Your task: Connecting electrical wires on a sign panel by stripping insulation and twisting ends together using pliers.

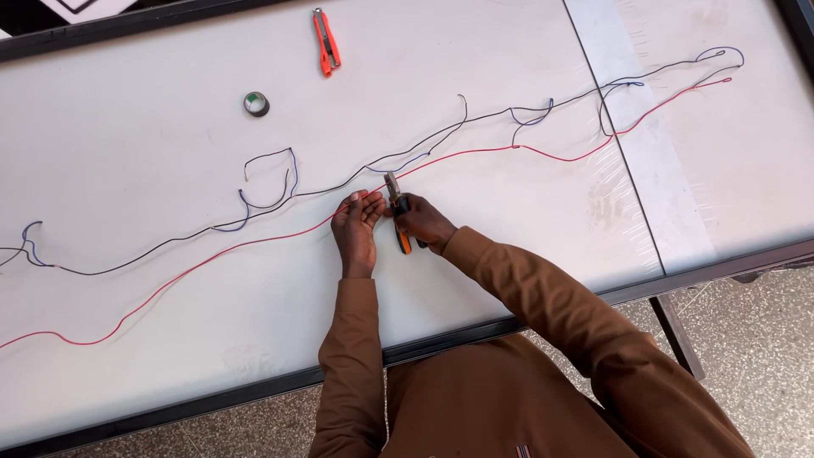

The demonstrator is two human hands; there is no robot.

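Note:
A long red wire (212, 257) and a long black wire (170, 243) with short blue pieces run across the white table (127, 153). My left hand (356, 225) pinches the wires near the table's middle. Just to its right, my right hand (421, 222) grips pliers (397, 212) with orange and black handles, their jaws at the wires beside my left fingers. Both arms wear brown sleeves.
An orange utility knife (326, 41) lies at the far edge of the table. A small roll of tape (256, 103) sits to its left. A clear plastic strip (644, 144) crosses the table on the right. Speckled floor (763, 339) shows beyond the black table frame.

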